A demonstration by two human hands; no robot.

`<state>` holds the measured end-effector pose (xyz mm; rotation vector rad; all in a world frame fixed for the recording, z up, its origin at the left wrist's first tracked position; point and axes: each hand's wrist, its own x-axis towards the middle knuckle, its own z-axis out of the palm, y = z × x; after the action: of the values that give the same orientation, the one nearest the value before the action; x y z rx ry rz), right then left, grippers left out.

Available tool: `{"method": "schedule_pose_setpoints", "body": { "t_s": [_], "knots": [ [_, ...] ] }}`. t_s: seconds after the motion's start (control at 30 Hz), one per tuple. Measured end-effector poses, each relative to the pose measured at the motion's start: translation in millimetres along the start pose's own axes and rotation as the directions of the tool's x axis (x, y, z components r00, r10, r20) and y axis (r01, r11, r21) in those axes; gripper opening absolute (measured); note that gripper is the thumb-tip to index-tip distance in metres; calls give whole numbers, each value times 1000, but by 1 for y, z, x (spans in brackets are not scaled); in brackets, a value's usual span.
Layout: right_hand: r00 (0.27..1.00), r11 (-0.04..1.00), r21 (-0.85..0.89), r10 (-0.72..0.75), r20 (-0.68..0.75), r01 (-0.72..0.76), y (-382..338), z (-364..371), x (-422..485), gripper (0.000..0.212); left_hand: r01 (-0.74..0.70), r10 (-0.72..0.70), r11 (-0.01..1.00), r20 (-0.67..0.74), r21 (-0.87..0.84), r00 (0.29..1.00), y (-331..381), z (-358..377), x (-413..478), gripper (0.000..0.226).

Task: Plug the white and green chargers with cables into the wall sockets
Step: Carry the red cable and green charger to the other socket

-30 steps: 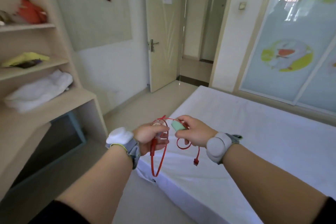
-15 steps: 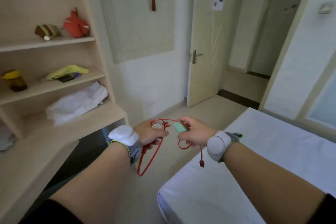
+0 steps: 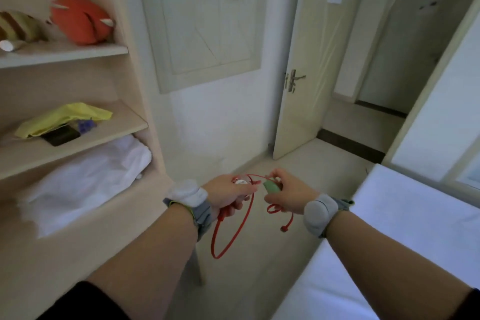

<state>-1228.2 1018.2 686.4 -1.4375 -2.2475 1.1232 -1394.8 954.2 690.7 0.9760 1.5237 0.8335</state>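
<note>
My left hand (image 3: 228, 193) is closed around a small white charger (image 3: 241, 181) with a red cable (image 3: 225, 235) that hangs below it in a long loop. Close beside it, my right hand (image 3: 288, 193) grips a green charger (image 3: 271, 186); its red cable curls under the palm and ends in a loose red plug (image 3: 284, 228). Both hands are held in front of me above the floor, between the desk and the bed. No wall socket shows in this view.
A wooden shelf unit (image 3: 78, 127) with plush toys, a yellow cloth and white bedding stands on the left, a desk top (image 3: 85, 247) below it. The white bed (image 3: 405, 241) fills the right. An open door (image 3: 306, 60) lies ahead.
The view has swung left, away from the bed and the window toward the shelf and wall. Both hands still hold the chargers together, and the cables hang a bit lower.
</note>
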Motion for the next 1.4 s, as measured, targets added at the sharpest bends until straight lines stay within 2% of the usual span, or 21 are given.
{"method": "schedule_pose_setpoints", "body": {
  "t_s": [0.13,0.3,0.33,0.4,0.43,0.6,0.67,0.77,0.83,0.93,1.0,1.13,1.33,1.4],
  "knots": [
    [990,990,-33,136,-48,-137,-6,-12,65,44,1,9,998,166,-62,986,28,-41,84,25],
    [960,964,38,267,-85,-265,11,-33,102,47,-20,49,991,218,-134,975,47,-34,140,15],
    [943,950,65,311,-117,-305,26,-50,129,47,-21,54,991,249,-131,967,63,-24,176,12],
    [932,942,86,335,-136,-325,35,-65,148,45,-9,33,994,225,-111,974,74,-21,195,7],
    [923,934,136,350,-158,-331,52,-86,177,41,-33,50,997,241,-75,969,92,-13,234,7],
    [914,920,149,383,-132,-363,83,-128,241,23,-29,35,999,223,-32,974,133,-9,313,6],
    [918,923,140,376,-128,-359,93,-147,272,25,-25,32,999,215,-36,976,153,-7,354,6],
    [910,918,175,382,-163,-355,108,-185,320,38,-11,39,993,232,-118,972,184,4,414,15],
    [895,896,249,414,-165,-368,120,-209,345,43,48,-5,985,246,-168,969,200,14,448,17],
    [880,893,266,422,-218,-363,143,-243,384,42,120,-73,977,255,-174,964,226,27,494,18],
    [858,892,258,436,-272,-371,161,-268,417,41,171,-109,966,293,-195,950,247,39,533,24],
    [815,889,242,455,-359,-389,189,-320,479,34,166,-84,959,329,-230,941,284,58,621,34],
    [703,828,374,556,-444,-418,234,-418,576,25,134,-66,974,337,-181,939,360,91,774,22],
    [681,826,391,559,-473,-407,238,-438,591,25,100,-48,980,289,-170,956,376,101,799,18]
  ]
}}
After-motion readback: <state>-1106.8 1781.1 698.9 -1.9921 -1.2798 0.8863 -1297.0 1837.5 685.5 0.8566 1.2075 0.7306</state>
